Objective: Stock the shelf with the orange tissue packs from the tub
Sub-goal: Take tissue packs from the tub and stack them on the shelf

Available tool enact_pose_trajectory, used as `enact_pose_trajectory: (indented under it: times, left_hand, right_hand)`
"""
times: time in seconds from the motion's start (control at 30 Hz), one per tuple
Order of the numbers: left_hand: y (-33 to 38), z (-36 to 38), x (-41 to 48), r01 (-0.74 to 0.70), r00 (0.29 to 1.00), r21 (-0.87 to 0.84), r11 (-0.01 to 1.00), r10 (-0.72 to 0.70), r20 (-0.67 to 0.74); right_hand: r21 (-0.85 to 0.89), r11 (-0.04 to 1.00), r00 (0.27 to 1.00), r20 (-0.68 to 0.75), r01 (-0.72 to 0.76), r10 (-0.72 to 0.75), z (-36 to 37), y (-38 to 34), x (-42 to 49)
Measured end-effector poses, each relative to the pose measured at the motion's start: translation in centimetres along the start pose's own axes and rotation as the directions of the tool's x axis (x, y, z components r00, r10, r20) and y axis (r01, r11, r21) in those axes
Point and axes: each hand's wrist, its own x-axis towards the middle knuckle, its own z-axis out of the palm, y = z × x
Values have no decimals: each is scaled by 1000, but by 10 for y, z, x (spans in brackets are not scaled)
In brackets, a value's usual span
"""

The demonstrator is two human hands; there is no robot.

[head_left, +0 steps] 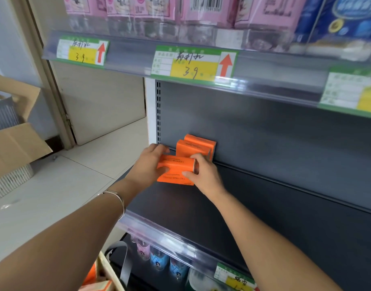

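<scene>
While sitting on the floor well left of the dark shelf (pixel 264 206): cardboard box (pixel 14 148), flaps open, white basket (pixel 10 181) poking out beneath. Below the shelf's front edge, bottom left: tub (pixel 104 267) rim, spare orange packs (pixel 92 274) inside, only partly visible.

Over the shelf's left end: left hand (pixel 148 164), bracelet (pixel 117 198) on the wrist, fingers curled round the left end of the held orange pack (pixel 176 164), thumb pressed on its front face. Held pack lying lengthwise near the shelf's back-left corner; cannot tell if resting on the shelf or just above it, nor whether one pack or two stacked.

Just behind, against the shelf's back panel: two standing orange packs (pixel 193 149), upright, touching each other.

Right hand (pixel 203 175) gripping the held pack's right end, thumb on front, fingers wrapped over the end.

Above the shelf: price tags (pixel 193 64) with red arrows, pink packs (pixel 138 7), blue packs (pixel 338 22) far right. Below the shelf: bottles (pixel 159 261) with pink and blue labels.
</scene>
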Motion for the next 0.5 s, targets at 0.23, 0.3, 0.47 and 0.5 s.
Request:
enact_pose_trajectory:
  times: [0.23, 0.3, 0.47, 0.5]
  left_hand:
    - [-23, -3, -21, 108, 991, 12, 994, -107, -83]
    - [-32, -1, -28, 112, 992, 35, 993, -110, -60]
    - [-43, 6, -36, 85, 996, 91, 992, -84, -14]
    - [-44, 7, -37, 73, 997, 96, 993, -73, -8]
  right_hand:
    - [-4, 981, 976, -111, -192, 190, -2, 6, 13]
    - [39, 968, 962, -111, -248, 251, 2, 7, 19]
    - [75, 942, 932, -140, -326, 334, 8, 10, 31]
    - [67, 941, 930, -141, -332, 339, 9, 11, 33]
